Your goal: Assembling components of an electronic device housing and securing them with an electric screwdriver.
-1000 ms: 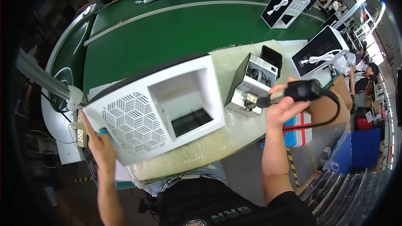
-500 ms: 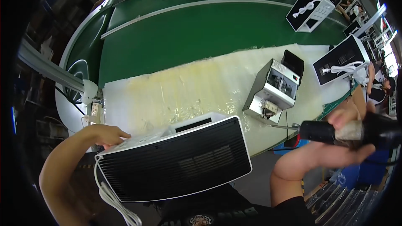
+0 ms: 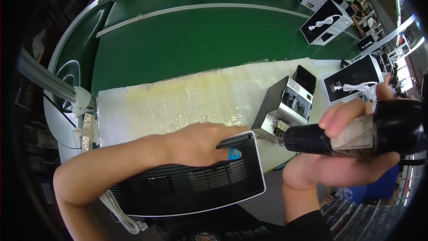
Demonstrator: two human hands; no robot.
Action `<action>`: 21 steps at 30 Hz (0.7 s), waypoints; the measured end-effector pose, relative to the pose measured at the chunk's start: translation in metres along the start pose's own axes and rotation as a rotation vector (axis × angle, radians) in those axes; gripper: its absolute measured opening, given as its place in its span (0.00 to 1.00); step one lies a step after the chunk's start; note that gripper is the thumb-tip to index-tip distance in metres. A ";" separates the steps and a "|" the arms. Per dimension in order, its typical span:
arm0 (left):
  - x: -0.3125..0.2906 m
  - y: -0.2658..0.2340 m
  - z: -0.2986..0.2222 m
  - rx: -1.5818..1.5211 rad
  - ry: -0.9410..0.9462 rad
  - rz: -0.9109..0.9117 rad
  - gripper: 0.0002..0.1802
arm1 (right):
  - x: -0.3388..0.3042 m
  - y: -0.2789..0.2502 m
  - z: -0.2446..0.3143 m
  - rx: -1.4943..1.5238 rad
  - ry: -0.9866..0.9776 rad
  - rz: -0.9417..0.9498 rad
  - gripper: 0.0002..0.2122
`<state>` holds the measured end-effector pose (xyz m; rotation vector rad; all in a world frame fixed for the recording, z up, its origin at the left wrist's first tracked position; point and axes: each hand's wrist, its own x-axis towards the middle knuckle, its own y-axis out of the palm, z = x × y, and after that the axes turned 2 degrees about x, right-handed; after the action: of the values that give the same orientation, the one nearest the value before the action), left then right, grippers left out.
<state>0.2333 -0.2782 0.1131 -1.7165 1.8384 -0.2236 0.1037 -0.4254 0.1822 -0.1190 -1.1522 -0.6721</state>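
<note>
In the head view, the right hand (image 3: 334,168) is wrapped firmly around the body of 1 black power screwdriver (image 3: 310,140). The slim metal bit (image 3: 269,138) points leftward from that hand to the upper right corner of a black-grilled housing (image 3: 218,176). The tip appears to meet this corner; whether it is seated is too small to tell.

The housing lies directly under the left hand (image 3: 200,140) and to the left of the right hand, grille upward. The left hand is laid across its far edge, 1 finger stretched toward the corner and a digit with a blue wrap (image 3: 234,153) on the grille. Its other fingers are hidden, so I cannot tell whether it pinches the edge.

Below the left wrist hangs a bundled white cord (image 3: 120,214). Ahead of the right hand, an open metal unit (image 3: 285,100) stands on a pale padded sheet (image 3: 178,102).

Good handling here probably calls for the driver's axis lined up straight with the corner, steady pressure along the bit, and the left palm bracing the housing against twist. The outstretched fingertip seems near the tip and would be safer farther back.
</note>
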 end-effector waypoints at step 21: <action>-0.001 0.015 0.008 0.012 0.044 -0.030 0.27 | -0.021 0.002 0.002 -0.240 0.405 -0.221 0.35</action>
<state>0.2249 -0.2729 0.0998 -1.7451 1.8404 -0.2861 0.0984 -0.4137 0.1648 -0.0547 -0.6976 -0.9801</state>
